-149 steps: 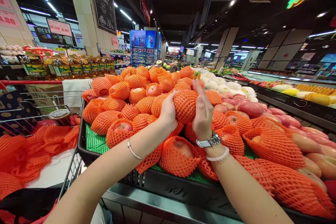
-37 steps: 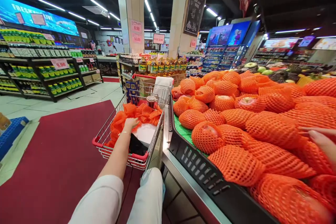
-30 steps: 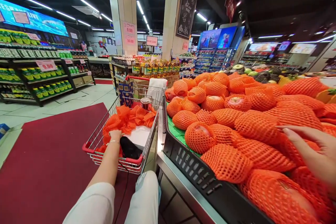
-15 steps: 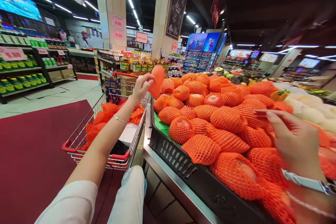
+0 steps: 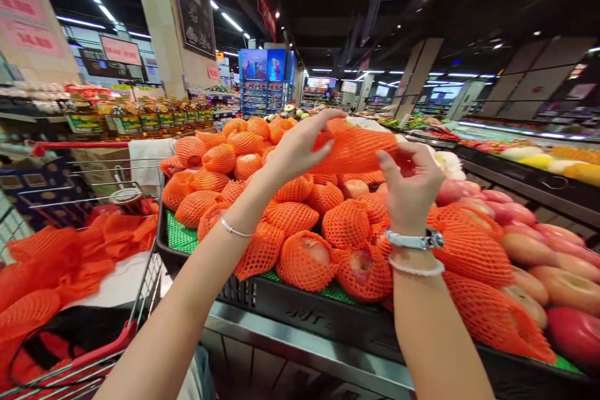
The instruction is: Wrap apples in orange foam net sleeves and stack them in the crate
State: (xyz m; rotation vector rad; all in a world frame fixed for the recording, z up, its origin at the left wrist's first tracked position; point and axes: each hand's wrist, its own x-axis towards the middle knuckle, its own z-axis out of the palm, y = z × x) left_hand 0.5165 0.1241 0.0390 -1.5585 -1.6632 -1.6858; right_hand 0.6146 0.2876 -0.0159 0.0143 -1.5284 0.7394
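Observation:
An orange foam net sleeve (image 5: 359,150) is stretched between my two hands above the pile of fruit, slightly blurred. My left hand (image 5: 302,147) grips its left end, thumb and fingers closed on it. My right hand (image 5: 415,178) holds the other end, fingers curled; something reddish shows between its thumb and fingers, and I cannot tell whether it is fruit. Below lie several apples in orange net sleeves (image 5: 307,259), in a black crate (image 5: 300,312) lined with green mesh. Bare red apples (image 5: 562,281) lie to the right of my right arm.
A shopping cart (image 5: 140,319) at the left holds a heap of orange net sleeves (image 5: 89,250). Bottles of oil (image 5: 126,119) stand behind it. More produce lies in a black-edged display (image 5: 525,169) at the right.
My view has turned right. My left hand has moved from beside the cart to over the apples with the orange sleeve, and my right hand now meets it at the sleeve's other end.

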